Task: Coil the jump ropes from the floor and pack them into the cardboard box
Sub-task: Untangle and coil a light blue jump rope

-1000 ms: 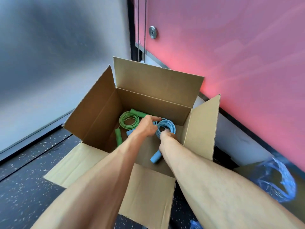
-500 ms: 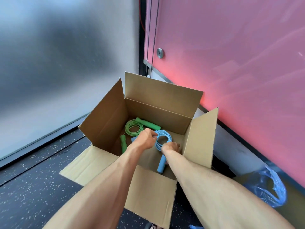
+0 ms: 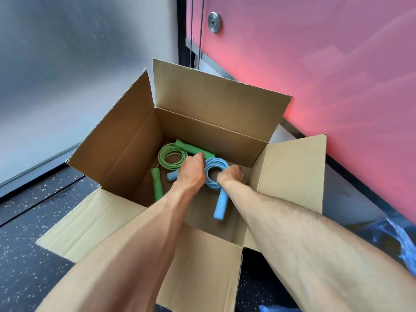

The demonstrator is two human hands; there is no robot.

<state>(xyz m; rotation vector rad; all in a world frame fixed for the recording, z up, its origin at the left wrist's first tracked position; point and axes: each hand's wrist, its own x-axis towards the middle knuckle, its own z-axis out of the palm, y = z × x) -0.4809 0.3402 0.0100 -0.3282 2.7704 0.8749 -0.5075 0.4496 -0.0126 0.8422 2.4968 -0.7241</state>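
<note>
Fingers [image 3: 200, 156] of the left hand [image 3: 191, 172] and right hand [image 3: 231, 176] curl round opposite sides of the blue jump rope [image 3: 215, 162], which lies coiled on the bottom of the cardboard box [image 3: 135, 149], right of centre. Four flaps are folded outward, and both forearms cross the near edge. One green jump rope [image 3: 172, 157] lies coiled just left. Two ropes, four handles. One blue plastic bag [image 3: 400, 239] sits outside, near right.

In the box [image 3: 126, 143] the left rope [image 3: 172, 157] lies far; the right rope [image 3: 215, 162] lies just beside it, between the left hand [image 3: 191, 174] and the right hand [image 3: 231, 176]. A bag [image 3: 391, 235] lies right of the box.
</note>
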